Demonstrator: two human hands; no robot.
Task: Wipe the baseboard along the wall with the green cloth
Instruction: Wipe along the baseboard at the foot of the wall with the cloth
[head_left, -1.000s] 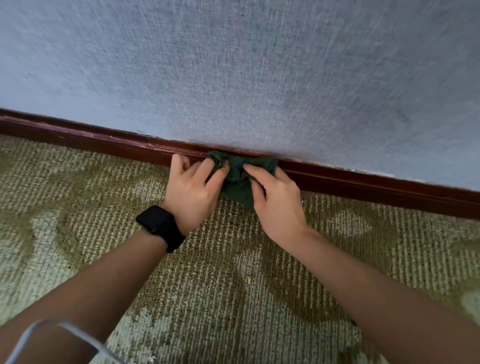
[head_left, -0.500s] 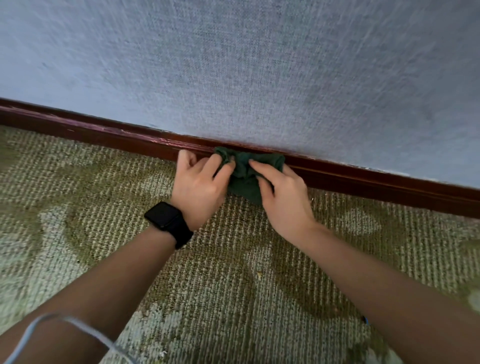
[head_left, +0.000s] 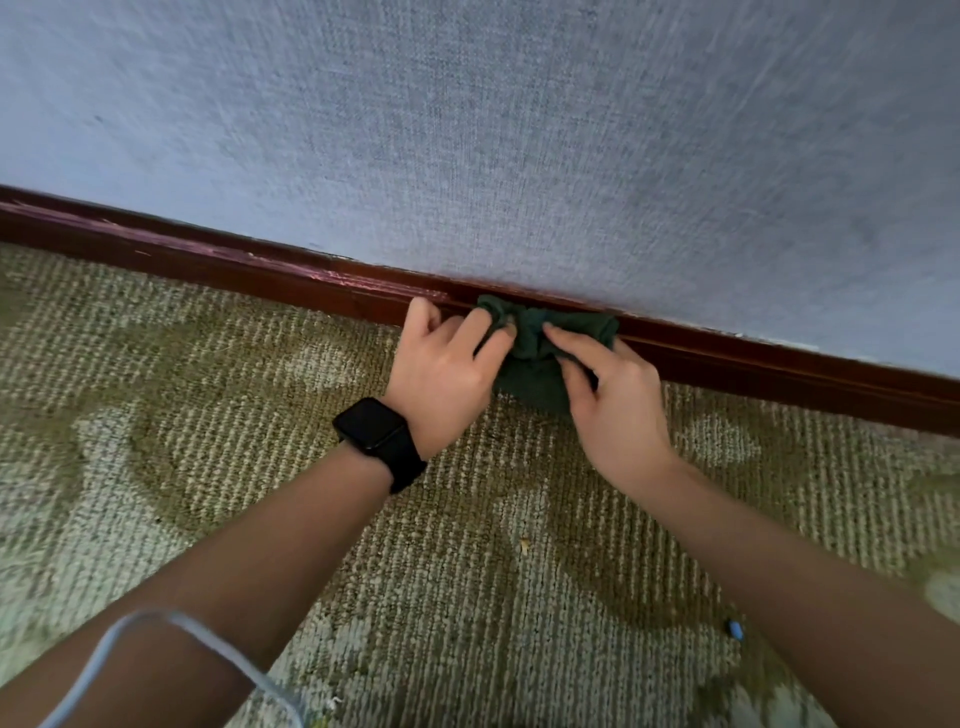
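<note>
Both hands and the bunched dark green cloth (head_left: 535, 353) have slid a little rightward along the dark red-brown wooden baseboard (head_left: 208, 260) since a second ago. Left hand (head_left: 447, 369), with a black smartwatch (head_left: 376, 439) on its wrist, pinches the cloth's left end; right hand (head_left: 613, 395) grips its right side. Its top edge presses against the baseboard below the grey textured wall (head_left: 519, 156), its lower part draping onto the green-beige patterned carpet (head_left: 208, 415).

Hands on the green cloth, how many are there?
2. The left hand pinches the cloth at its left side, the right hand at its right, against the baseboard.
</note>
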